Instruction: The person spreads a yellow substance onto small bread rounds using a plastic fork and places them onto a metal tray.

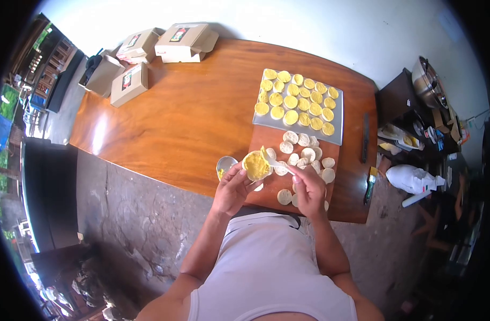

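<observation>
My left hand (231, 190) is closed around the edge of a round bread half (255, 166) whose upper face is covered in yellow spread. In my right hand (310, 192) is a white spreading utensil (279, 164); its yellow-coated end touches the right edge of that bread, and its exact shape is hard to make out. A metal bowl (219, 163) with some yellow spread stands just behind my left hand. Several plain bread rounds (290, 137) lie on a reddish-brown board (269, 200) around and beyond my hands.
A metal tray (333, 136) holds rows of yellow-topped bread rounds (291, 117). Cardboard boxes (183, 43) stand at the table's far left. A long dark object (365, 138) and a yellow-and-black item (370, 185) lie near the right edge of the wooden table (191, 107).
</observation>
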Available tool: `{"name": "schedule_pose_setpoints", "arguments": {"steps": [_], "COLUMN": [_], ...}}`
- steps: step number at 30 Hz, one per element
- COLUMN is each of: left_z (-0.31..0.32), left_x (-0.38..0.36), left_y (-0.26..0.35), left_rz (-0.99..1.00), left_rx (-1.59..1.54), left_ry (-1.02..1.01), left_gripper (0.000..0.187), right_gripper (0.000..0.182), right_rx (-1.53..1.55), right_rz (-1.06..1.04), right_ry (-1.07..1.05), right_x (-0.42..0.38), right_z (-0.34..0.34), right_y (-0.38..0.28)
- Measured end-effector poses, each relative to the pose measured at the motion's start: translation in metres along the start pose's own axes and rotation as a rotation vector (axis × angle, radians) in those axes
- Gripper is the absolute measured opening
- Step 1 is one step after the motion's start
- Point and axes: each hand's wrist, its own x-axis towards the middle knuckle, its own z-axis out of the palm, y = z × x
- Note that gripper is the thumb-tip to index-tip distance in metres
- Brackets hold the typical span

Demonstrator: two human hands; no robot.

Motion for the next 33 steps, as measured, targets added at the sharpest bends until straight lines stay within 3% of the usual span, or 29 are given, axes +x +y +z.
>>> {"name": "schedule_pose_setpoints", "arguments": {"steps": [4, 6, 8, 10, 12, 14, 17, 19, 21, 25, 27, 28, 30, 33], "left_z": [0.006, 0.004, -0.003, -0.008, -0.011, -0.014, -0.012, -0.009, -0.008, -0.011, -0.019, -0.021, -0.023, -0.032], "left_x": [0.000, 0.003, 0.004, 0.003, 0.002, 0.000, -0.001, 0.001, 0.004, 0.004, 0.005, 0.004, 0.005, 0.003], "left_y": [-0.006, -0.009, -0.011, -0.014, -0.013, -0.011, -0.011, -0.014, -0.018, -0.024, -0.024, -0.023, -0.017, -0.011], "left_rz": [0.022, 0.083, 0.091, 0.095, 0.099, 0.102, 0.100, 0.097, 0.168, 0.196, 0.210, 0.210, 0.201, 0.129], "left_rx": [0.010, 0.065, 0.069, 0.068, 0.030, 0.042, 0.056, 0.057, 0.087, 0.032, -0.065, -0.065, -0.148, -0.143], "left_ry": [-0.011, 0.024, 0.057, 0.092, 0.101, 0.075, 0.012, -0.030, 0.078, 0.098, 0.168, 0.168, 0.166, 0.103], "left_gripper": [0.027, 0.027, 0.026, 0.026, 0.023, 0.022, 0.020, 0.019, 0.016, 0.014, 0.014, 0.014, 0.014, 0.015], "right_gripper": [0.032, 0.034, 0.032, 0.028, 0.024, 0.024, 0.029, 0.033, 0.033, 0.031, 0.026, 0.026, 0.024, 0.024], "right_rx": [-0.285, -0.268, -0.084, 0.005, 0.291, 0.254, -0.080, -0.169, -0.200, -0.139, 0.065, 0.065, 0.300, 0.218], "right_rz": [-0.217, -0.187, 0.018, 0.069, 0.399, 0.312, -0.014, -0.077, -0.136, -0.041, 0.119, 0.119, 0.335, 0.217], "right_ry": [-0.038, -0.066, -0.130, -0.185, -0.249, -0.164, 0.008, -0.017, -0.036, -0.090, -0.221, -0.221, -0.118, -0.064], "right_x": [0.004, 0.003, 0.004, 0.006, 0.009, 0.004, 0.006, 0.000, -0.003, -0.005, -0.006, -0.010, -0.013, -0.006], "right_z": [0.017, 0.018, 0.013, 0.000, -0.012, -0.005, 0.011, 0.027, 0.036, 0.026, 0.017, 0.013, 0.007, 0.004], "right_y": [-0.008, -0.013, -0.016, -0.012, -0.015, -0.007, -0.013, -0.011, -0.008, -0.010, -0.007, -0.005, -0.001, 0.004]}}
